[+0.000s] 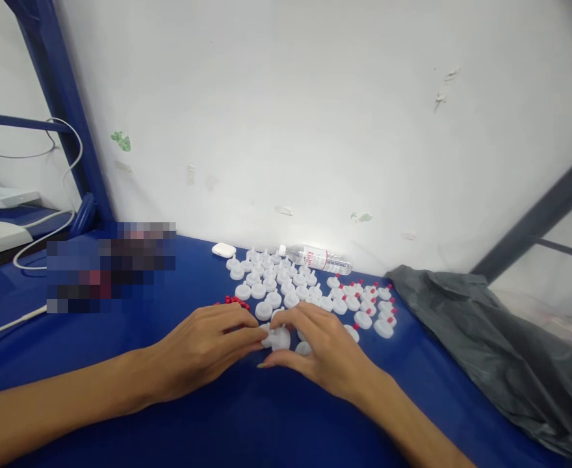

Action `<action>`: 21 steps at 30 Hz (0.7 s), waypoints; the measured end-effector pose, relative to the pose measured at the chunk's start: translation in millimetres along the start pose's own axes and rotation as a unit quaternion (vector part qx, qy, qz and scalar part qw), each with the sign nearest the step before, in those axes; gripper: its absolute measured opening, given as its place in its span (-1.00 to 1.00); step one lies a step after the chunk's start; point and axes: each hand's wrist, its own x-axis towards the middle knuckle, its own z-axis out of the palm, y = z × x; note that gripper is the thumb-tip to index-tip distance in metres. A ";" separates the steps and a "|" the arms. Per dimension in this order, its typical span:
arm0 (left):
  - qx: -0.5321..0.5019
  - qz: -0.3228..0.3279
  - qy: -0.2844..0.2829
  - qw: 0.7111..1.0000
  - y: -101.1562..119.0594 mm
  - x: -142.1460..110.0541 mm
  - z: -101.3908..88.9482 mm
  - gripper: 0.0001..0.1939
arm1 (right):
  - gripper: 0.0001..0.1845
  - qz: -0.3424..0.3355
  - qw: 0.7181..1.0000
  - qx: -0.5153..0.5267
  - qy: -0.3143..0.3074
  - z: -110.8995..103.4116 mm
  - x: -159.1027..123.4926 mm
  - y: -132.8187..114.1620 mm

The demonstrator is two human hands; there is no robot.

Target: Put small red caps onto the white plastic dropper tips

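My right hand (327, 354) curves around a white plastic nozzle cap (281, 338), its thumb below and fingers above. My left hand (208, 344) meets that cap from the left, its fingers pressed together at the tips; what they pinch is hidden. Just behind my left hand lies a small pile of red tip caps (232, 301), partly covered by it. Many white nozzle caps (270, 283) without red tips stand beyond my hands. To the right is a group of white nozzle caps with red tips (364, 318).
A clear plastic bottle (318, 257) lies on its side against the wall, and a small white case (223, 249) sits left of it. Dark grey fabric (481, 351) covers the right of the blue surface (227, 422). A white cable (27, 316) runs at left, beside a blurred patch.
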 end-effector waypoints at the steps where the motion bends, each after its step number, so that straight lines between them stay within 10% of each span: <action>1: -0.001 0.000 -0.001 1.000 0.6 0.1 0.3 -0.76 | -0.59 -0.005 1.000 -0.005 0.006 0.0 0.6 -0.6; 21: -0.030 -0.078 -0.018 0.996 -3.9 -2.1 6.9 -0.77 | -0.65 -0.016 0.999 -0.013 -0.028 -0.6 -3.0 -6.3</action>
